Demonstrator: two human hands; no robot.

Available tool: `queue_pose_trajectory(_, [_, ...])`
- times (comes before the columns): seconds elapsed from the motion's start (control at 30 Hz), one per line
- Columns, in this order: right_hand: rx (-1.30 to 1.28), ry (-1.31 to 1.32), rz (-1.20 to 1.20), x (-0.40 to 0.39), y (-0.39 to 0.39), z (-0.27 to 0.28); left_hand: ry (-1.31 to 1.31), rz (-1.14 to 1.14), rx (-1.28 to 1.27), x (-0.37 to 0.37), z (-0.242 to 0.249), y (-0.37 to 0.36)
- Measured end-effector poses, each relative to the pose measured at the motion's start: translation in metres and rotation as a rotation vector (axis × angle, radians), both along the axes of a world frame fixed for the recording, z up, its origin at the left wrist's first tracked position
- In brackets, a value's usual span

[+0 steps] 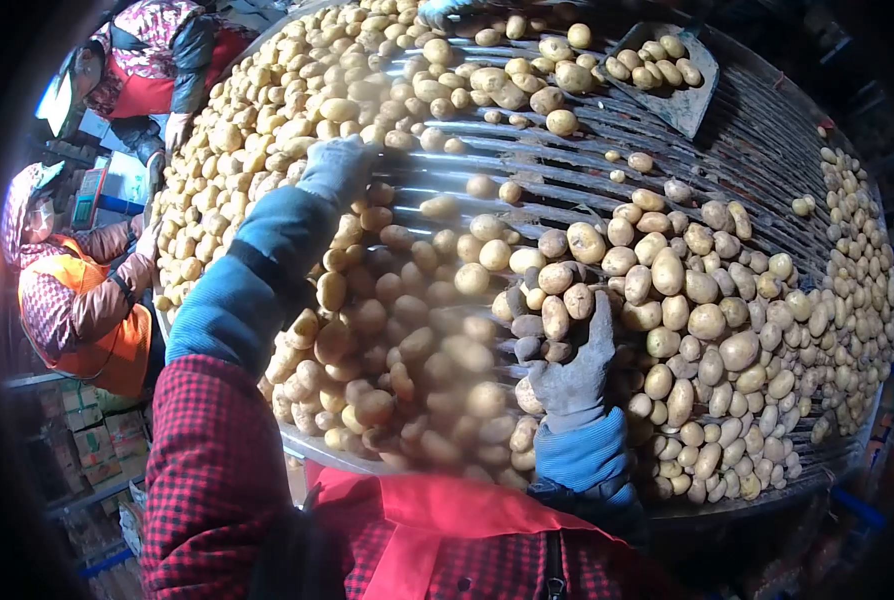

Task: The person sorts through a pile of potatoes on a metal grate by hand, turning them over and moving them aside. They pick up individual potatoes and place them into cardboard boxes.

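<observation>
Potatoes (667, 272) are heaped over a slatted metal table (557, 170). My left hand (339, 168), in a pale glove, reaches to the upper left and rests at the edge of the potato pile; its fingers are blurred and partly hidden. My right hand (574, 378), in a grey glove, lies palm side down near the middle, its fingers spread around several potatoes (556, 314). The thumb and fingers touch these potatoes, with the hand not closed on them. Below my left forearm, the potatoes are smeared by motion.
A metal scoop (689, 105) holding potatoes lies at the upper right. Two people (97, 300) stand along the left edge, their hands by the pile. Another gloved hand (445, 10) shows at the top. Stacked boxes (107, 437) are at the lower left.
</observation>
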State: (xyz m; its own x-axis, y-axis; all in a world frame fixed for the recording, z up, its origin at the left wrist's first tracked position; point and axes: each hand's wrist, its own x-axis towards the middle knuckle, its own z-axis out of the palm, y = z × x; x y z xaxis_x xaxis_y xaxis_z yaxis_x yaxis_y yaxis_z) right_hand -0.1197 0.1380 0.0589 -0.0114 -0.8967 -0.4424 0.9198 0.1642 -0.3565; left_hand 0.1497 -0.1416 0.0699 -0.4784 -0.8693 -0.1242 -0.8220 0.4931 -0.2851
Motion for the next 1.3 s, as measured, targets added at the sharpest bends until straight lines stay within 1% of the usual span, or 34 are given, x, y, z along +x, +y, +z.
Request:
queue_pose_trajectory(0.03, [-0.017, -0.013, 0.014, -0.002, 0.001, -0.006, -0.125, 0.055, 0.084, -0.014, 0.002, -0.005])
queue_pose_trajectory(0.07, [-0.025, -0.030, 0.032, -0.001, 0.004, -0.007, -0.203, 0.036, 0.125, -0.019, -0.003, -0.012])
queue_pose_trajectory(0.1, [-0.022, 0.004, 0.010, -0.001, 0.002, -0.009, -0.212, 0.017, 0.125, -0.019, -0.007, -0.015])
queue_pose_trajectory(0.13, [0.062, 0.031, -0.016, 0.000, 0.001, -0.008, -0.221, -0.004, 0.117, -0.019, -0.008, -0.018])
queue_pose_trajectory(0.17, [0.142, 0.057, -0.045, 0.005, -0.003, 0.009, -0.228, 0.028, 0.146, -0.017, -0.011, -0.022])
queue_pose_trajectory(0.2, [0.218, 0.081, -0.078, 0.009, -0.007, 0.022, -0.210, 0.009, 0.112, -0.014, -0.014, -0.022])
queue_pose_trajectory(0.23, [0.225, 0.085, -0.096, 0.011, -0.008, 0.029, -0.191, -0.011, 0.077, -0.010, -0.019, -0.021])
queue_pose_trajectory(0.3, [0.232, 0.244, -0.124, 0.014, -0.009, 0.012, -0.179, -0.021, 0.040, -0.009, -0.020, -0.019])
queue_pose_trajectory(0.33, [0.237, 0.176, -0.118, 0.011, -0.006, 0.008, -0.169, -0.014, 0.047, -0.008, -0.019, -0.018])
queue_pose_trajectory(0.37, [0.244, 0.107, -0.112, 0.010, -0.007, 0.017, -0.158, -0.008, 0.052, -0.007, -0.018, -0.017])
queue_pose_trajectory(0.47, [0.180, 0.088, -0.130, 0.012, -0.007, 0.015, -0.125, 0.012, 0.076, -0.008, -0.017, -0.016])
queue_pose_trajectory(0.53, [0.159, 0.250, -0.149, 0.015, -0.006, -0.007, -0.107, 0.040, 0.058, -0.004, -0.023, -0.015])
queue_pose_trajectory(0.57, [0.138, 0.283, -0.146, 0.015, -0.009, -0.009, -0.101, 0.052, 0.029, -0.005, -0.027, -0.016])
queue_pose_trajectory(0.63, [0.131, 0.188, -0.138, 0.011, -0.005, -0.006, -0.053, 0.082, -0.020, -0.008, -0.033, -0.021])
queue_pose_trajectory(0.73, [0.144, 0.038, -0.106, 0.012, -0.005, 0.021, -0.114, 0.033, 0.089, -0.008, -0.023, -0.030])
queue_pose_trajectory(0.77, [0.114, 0.102, -0.098, 0.012, -0.002, 0.011, -0.111, -0.023, 0.098, -0.005, -0.020, -0.032])
queue_pose_trajectory(0.8, [0.086, 0.166, -0.092, 0.012, 0.000, 0.000, -0.090, -0.010, 0.094, -0.001, -0.024, -0.033])
queue_pose_trajectory(0.87, [0.044, -0.018, -0.022, 0.004, 0.004, -0.002, 0.007, -0.008, 0.084, 0.003, -0.024, -0.025])
queue_pose_trajectory(0.9, [0.054, -0.025, -0.014, 0.002, 0.005, -0.003, 0.115, -0.030, 0.065, 0.005, -0.018, -0.015])
queue_pose_trajectory(0.97, [-0.147, -0.265, -0.004, -0.002, 0.007, -0.012, 0.343, -0.017, 0.005, 0.001, -0.015, -0.007])
queue_pose_trajectory(1.03, [-0.109, -0.262, -0.027, 0.001, 0.005, -0.012, 0.565, -0.033, -0.014, 0.000, -0.022, -0.015])
queue_pose_trajectory(1.07, [0.029, -0.138, -0.053, 0.007, -0.002, 0.010, 0.614, 0.004, 0.093, -0.010, -0.008, -0.015])
queue_pose_trajectory(1.1, [0.163, -0.011, -0.080, 0.011, -0.007, 0.023, 0.613, 0.098, 0.158, -0.019, 0.002, -0.017])
queue_pose_trajectory(1.13, [0.187, 0.095, -0.096, 0.013, -0.007, 0.019, 0.611, 0.188, 0.224, -0.028, 0.006, -0.019])
queue_pose_trajectory(1.17, [0.213, 0.199, -0.113, 0.016, -0.005, 0.011, 0.551, 0.160, 0.179, -0.035, 0.004, -0.022])
queue_pose_trajectory(1.23, [0.222, 0.284, -0.116, 0.016, -0.003, 0.007, 0.422, 0.100, 0.091, -0.044, -0.002, -0.025])
queue_pose_trajectory(1.3, [0.200, 0.215, -0.097, 0.015, -0.005, 0.012, 0.400, 0.147, 0.153, -0.053, 0.005, -0.024])
